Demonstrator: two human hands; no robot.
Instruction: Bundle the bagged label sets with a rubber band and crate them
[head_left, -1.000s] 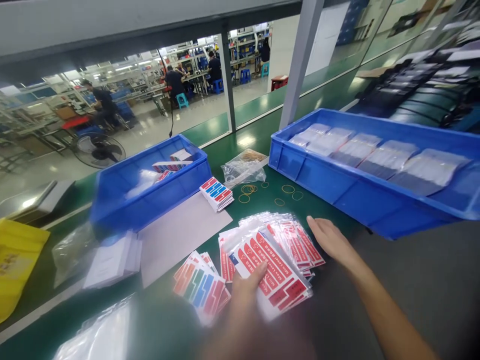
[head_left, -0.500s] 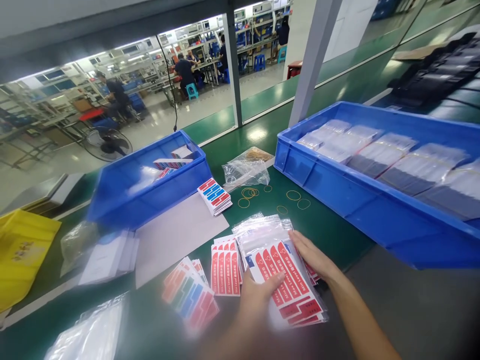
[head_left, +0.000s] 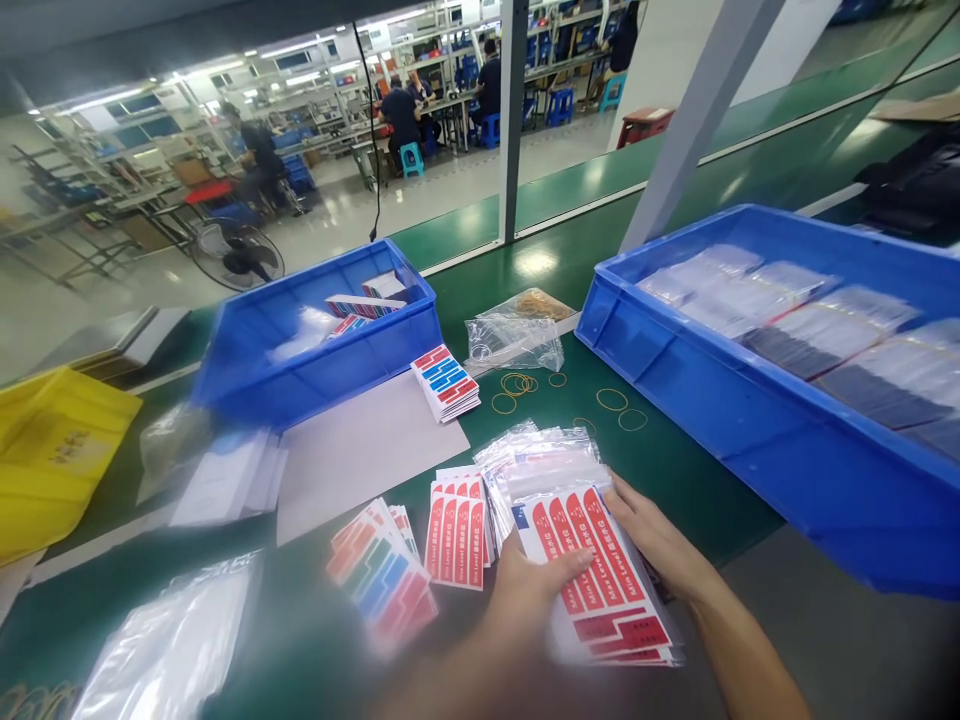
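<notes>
Both hands clamp a stack of bagged red labels (head_left: 592, 570) on the green table (head_left: 697, 480): left hand (head_left: 525, 600) thumb on top, right hand (head_left: 652, 540) pressing the right edge. Looks like squaring the stack; next probably needs a rubber band (head_left: 611, 399) from just beyond. Loose red labels (head_left: 456, 540) lie just left.

Both hands (head_left: 600, 570) around bagged labels (head_left: 592, 560)

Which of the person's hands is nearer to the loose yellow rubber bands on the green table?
Right. The right hand lies just below the loose yellow rubber bands; the left hand is lower and further left.
</notes>
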